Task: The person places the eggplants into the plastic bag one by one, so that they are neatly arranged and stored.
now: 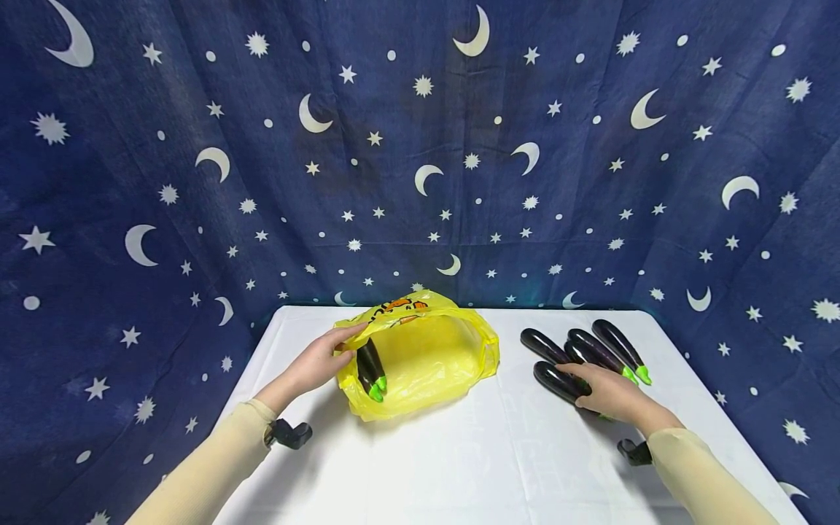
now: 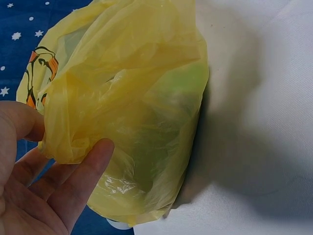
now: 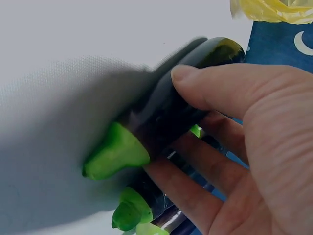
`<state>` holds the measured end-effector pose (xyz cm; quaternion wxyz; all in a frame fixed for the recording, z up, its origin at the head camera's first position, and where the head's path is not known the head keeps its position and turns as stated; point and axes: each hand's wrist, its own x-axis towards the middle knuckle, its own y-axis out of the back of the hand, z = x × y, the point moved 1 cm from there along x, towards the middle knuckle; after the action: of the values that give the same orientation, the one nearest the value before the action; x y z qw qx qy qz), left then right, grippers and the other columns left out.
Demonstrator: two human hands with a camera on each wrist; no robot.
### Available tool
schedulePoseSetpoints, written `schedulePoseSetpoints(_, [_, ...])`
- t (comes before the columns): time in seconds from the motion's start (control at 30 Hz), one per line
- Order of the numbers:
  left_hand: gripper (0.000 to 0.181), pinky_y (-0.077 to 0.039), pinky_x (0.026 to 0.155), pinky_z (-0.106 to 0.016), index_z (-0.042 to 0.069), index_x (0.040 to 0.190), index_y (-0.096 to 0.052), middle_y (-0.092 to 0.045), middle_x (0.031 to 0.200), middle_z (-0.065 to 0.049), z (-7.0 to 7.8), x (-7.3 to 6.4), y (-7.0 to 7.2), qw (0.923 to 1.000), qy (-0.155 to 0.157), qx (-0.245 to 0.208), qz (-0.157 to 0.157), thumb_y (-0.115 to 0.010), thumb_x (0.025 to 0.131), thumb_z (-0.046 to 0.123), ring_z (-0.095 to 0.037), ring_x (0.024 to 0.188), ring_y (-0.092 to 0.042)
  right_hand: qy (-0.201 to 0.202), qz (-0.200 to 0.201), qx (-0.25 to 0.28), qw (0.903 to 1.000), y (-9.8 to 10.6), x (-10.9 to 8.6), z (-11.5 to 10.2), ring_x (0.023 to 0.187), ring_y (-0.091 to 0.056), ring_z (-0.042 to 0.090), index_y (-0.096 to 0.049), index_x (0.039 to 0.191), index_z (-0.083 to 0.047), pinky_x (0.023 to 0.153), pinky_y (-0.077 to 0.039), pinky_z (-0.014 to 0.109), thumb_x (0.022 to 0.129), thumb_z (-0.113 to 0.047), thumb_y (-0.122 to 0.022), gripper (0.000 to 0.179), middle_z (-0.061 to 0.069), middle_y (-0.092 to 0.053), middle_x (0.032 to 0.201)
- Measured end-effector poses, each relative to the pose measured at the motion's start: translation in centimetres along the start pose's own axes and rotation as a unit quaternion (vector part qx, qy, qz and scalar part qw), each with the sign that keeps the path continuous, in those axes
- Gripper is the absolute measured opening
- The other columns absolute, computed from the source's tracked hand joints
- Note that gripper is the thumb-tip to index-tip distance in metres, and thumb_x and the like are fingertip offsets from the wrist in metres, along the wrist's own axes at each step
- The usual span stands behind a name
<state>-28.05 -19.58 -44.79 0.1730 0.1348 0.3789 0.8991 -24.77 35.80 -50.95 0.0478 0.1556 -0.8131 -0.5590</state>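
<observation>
A yellow plastic bag (image 1: 426,357) lies on its side, its mouth facing the near side. Two eggplants (image 1: 371,364) with green stem ends show just inside its left part. My left hand (image 1: 324,357) pinches the left rim of the bag between thumb and fingers; in the left wrist view the thin plastic (image 2: 142,127) bunches at the fingertips. On the right, my right hand (image 1: 613,394) grips a dark glossy eggplant (image 3: 166,103), thumb across its upper side and fingers along the other. Several more eggplants (image 1: 617,343) lie right behind that hand.
A white cloth (image 1: 446,474) covers the table. Behind and at both sides hangs a dark blue curtain (image 1: 394,182) with moons and stars. A black wrist strap mount (image 1: 289,434) sits on the left wrist, another (image 1: 634,452) on the right.
</observation>
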Motion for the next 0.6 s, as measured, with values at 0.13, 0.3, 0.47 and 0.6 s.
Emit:
schedulePoseSetpoints(0.13, [0.058, -0.046, 0.106, -0.051, 0.014, 0.155, -0.048, -0.05, 0.153, -0.007, -0.01, -0.01, -0.01, 1.0, -0.002, 0.0, -0.001, -0.058, 0.099, 0.003, -0.029, 0.127, -0.055, 0.003, -0.005, 0.006, 1.0, 0.12, -0.07, -0.1, 0.133, -0.048, 0.048, -0.054, 0.15, -0.015, 0.096, -0.047, 0.064, 0.083, -0.013, -0.081, 0.072, 0.025, -0.051, 0.148])
schedulePoseSetpoints(0.3, [0.057, -0.046, 0.106, -0.051, 0.013, 0.154, -0.048, -0.05, 0.153, -0.007, -0.01, 0.01, 0.0, 1.0, -0.003, -0.005, -0.001, -0.058, 0.099, 0.003, -0.029, 0.127, -0.055, -0.002, -0.019, 0.013, 0.9997, 0.31, -0.32, -0.32, 0.128, -0.053, 0.047, -0.053, 0.151, -0.015, 0.083, -0.054, 0.054, 0.08, -0.011, -0.082, 0.076, 0.025, -0.053, 0.146])
schedulePoseSetpoints(0.47, [0.057, -0.046, 0.106, -0.051, 0.013, 0.154, -0.048, -0.05, 0.154, -0.008, -0.01, -0.01, -0.02, 1.0, 0.0, -0.007, -0.002, -0.059, 0.099, 0.004, -0.03, 0.128, -0.055, -0.013, -0.031, 0.026, 0.9991, 0.49, -0.47, -0.43, 0.124, -0.056, 0.043, -0.051, 0.152, -0.015, 0.071, -0.05, 0.041, 0.079, -0.007, -0.079, 0.079, 0.027, -0.052, 0.146])
schedulePoseSetpoints(0.6, [0.057, -0.046, 0.106, -0.051, 0.015, 0.155, -0.048, -0.05, 0.154, -0.008, -0.02, -0.05, -0.03, 1.0, 0.005, -0.007, -0.003, -0.059, 0.099, 0.004, -0.03, 0.127, -0.056, -0.014, -0.033, 0.031, 0.9989, 0.49, -0.49, -0.47, 0.124, -0.056, 0.044, -0.05, 0.152, -0.015, 0.071, -0.05, 0.042, 0.08, -0.007, -0.079, 0.079, 0.027, -0.052, 0.147])
